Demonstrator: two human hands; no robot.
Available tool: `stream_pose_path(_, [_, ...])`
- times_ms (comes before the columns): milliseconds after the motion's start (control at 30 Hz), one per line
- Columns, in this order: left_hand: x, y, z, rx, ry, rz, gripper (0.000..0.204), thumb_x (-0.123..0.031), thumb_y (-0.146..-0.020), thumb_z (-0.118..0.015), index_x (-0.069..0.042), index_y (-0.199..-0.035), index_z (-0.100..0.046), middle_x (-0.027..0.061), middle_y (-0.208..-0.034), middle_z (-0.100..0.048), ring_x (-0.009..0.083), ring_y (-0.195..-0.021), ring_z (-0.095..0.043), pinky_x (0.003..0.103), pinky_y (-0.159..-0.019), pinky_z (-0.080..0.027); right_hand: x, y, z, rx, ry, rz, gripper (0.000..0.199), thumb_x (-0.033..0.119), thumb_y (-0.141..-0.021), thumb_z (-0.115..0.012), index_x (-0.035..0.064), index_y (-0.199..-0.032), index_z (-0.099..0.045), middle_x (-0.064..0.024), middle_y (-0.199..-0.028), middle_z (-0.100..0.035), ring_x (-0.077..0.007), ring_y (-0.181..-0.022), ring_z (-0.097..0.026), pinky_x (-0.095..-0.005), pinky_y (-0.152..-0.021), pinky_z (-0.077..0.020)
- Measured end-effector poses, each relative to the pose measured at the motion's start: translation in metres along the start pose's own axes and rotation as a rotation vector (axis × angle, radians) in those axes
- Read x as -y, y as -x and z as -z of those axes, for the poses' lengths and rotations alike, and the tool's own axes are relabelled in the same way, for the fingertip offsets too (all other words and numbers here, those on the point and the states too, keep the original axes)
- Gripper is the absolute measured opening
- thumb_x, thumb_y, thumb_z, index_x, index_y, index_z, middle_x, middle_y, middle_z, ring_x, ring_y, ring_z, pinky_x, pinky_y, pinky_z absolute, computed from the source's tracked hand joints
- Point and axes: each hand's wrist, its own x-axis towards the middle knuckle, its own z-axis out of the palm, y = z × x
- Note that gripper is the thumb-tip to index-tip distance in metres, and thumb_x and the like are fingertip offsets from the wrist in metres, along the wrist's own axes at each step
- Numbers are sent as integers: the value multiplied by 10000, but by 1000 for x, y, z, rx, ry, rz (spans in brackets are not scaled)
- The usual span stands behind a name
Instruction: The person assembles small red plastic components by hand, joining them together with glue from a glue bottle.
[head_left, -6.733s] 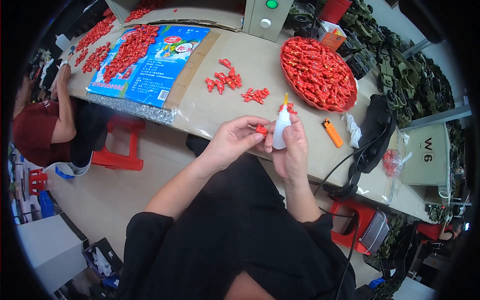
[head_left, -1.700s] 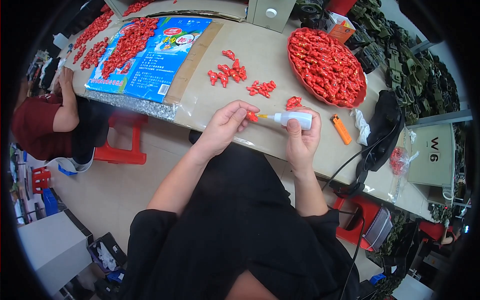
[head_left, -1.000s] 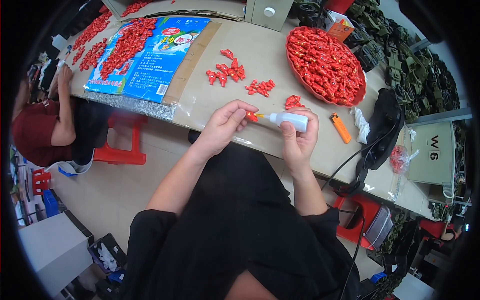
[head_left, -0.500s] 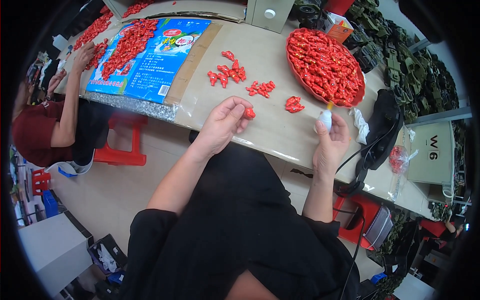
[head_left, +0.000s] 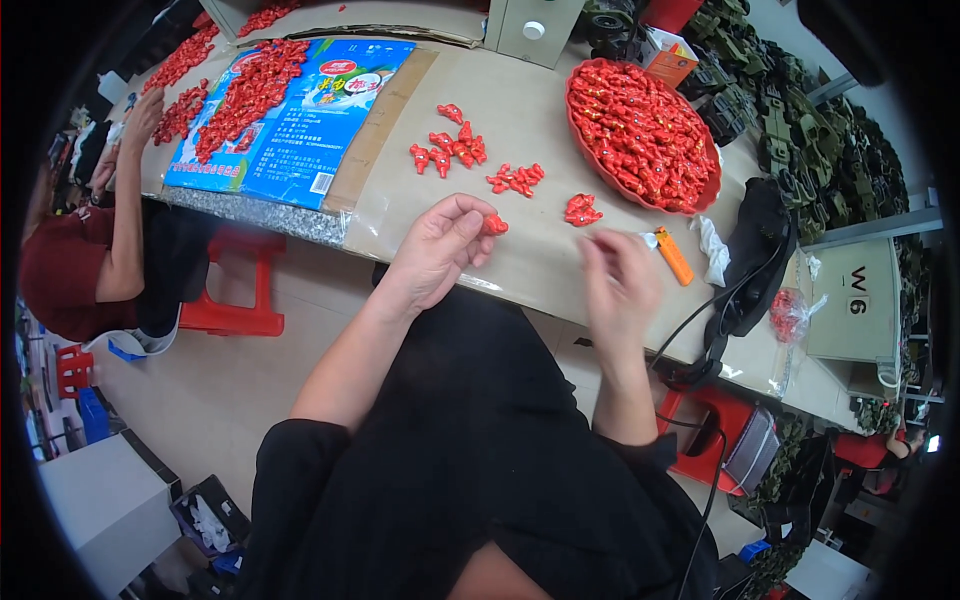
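My left hand [head_left: 436,252] is closed, pinching a small glossy red figurine [head_left: 495,224] between thumb and fingertips above the table's front edge. To its right, my right hand [head_left: 622,290] is raised and blurred by motion; its thumb and fingers look apart, with nothing visible in them. Just beyond that hand lies an orange lighter-shaped object [head_left: 675,258], with a bit of white [head_left: 650,240] beside it, mostly hidden by the fingers. More red figurines lie in loose groups on the table: one cluster [head_left: 455,148], a smaller group [head_left: 516,179] and a few pieces [head_left: 582,209] nearer my right hand.
A scalloped red basin [head_left: 716,195] heaped with figurines stands at back right. White tissue [head_left: 712,250] and a black bag with a cable [head_left: 752,262] lie right of it. At left, a blue printed cardboard sheet [head_left: 335,125] carries more figurines; a co-worker [head_left: 85,255] sits beyond.
My right hand has let go of the small white bottle with the yellow tip and moved left, uncovering the orange object. My left hand still pinches the figurine.
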Motion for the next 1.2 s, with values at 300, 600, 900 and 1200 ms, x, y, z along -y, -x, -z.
stream_pose_path(300, [0, -1, 3, 39, -37, -13, 117, -115, -860, -481, -29, -936, -508, 40, -831, -552, 92, -687, -495, 210, -592, -396, -19, -51, -58, 261, 346, 40, 148, 11, -729, -548, -11, -870, -587, -170, -850, -554, -317, -760, -554, -369, -686, -434])
stream_pose_path(600, [-1, -2, 4, 21, 16, -1, 117, -120, -861, -479, -40, -941, -508, 54, -851, -570, 95, -681, -495, 216, -583, -392, -18, -44, -47, 334, 181, -59, 126, 13, -754, -544, -16, -875, -554, -163, -848, -542, -251, -657, -567, -329, -580, -454])
stream_pose_path(900, [1, 1, -3, 13, 93, 70, 148, -140, -867, -472, -28, -954, -512, 53, -851, -568, 95, -696, -493, 217, -601, -406, -22, -8, -19, 322, -1068, -722, 99, 58, -814, -539, 17, -903, -537, -65, -741, -581, -81, -543, -537, -160, -433, -417])
stream_pose_path(1200, [10, 3, -15, 19, 146, 169, 152, -133, -860, -481, -24, -962, -504, 58, -846, -569, 95, -722, -517, 210, -633, -438, -33, 4, -13, 252, -1321, -797, 92, 73, -822, -533, 14, -892, -545, -77, -766, -592, -89, -599, -574, -174, -510, -476])
